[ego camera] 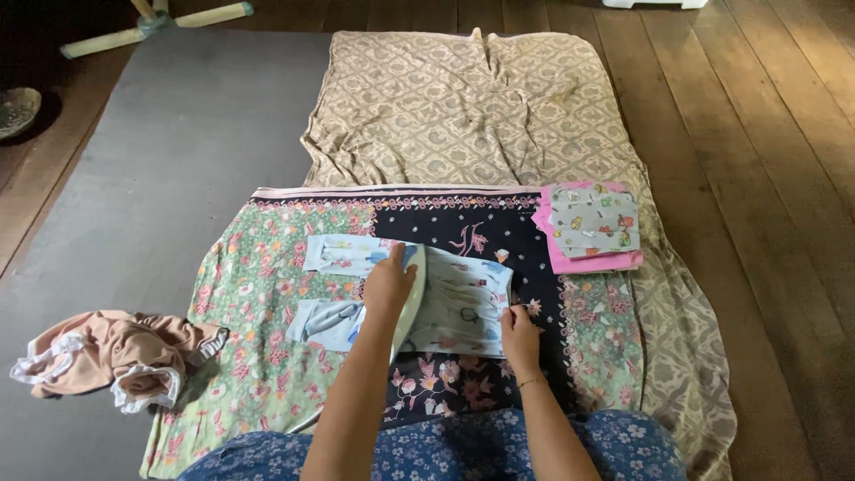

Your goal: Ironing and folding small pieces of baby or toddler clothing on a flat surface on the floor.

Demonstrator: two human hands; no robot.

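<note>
A crumpled beige garment (111,354) lies on the grey mat (160,178); the left hand (388,283) grips an iron (411,298) on the pale blue baby trousers (454,303) spread on the floral cloth (258,294); the right hand (519,331) pinches their edge; folded pink clothes (590,227) sit right.

Soft daylight from top right — left corner dim, slight blur.

One cam only, head-worn, looking steeply down & fwd over the wearer's lap at bottom centre of frame. Close range: left hand (389,283) and right hand (519,337) sit mid-frame, patterned cloths (267,294) fill the centre, wood floor (766,134) runs to the top edge.
</note>
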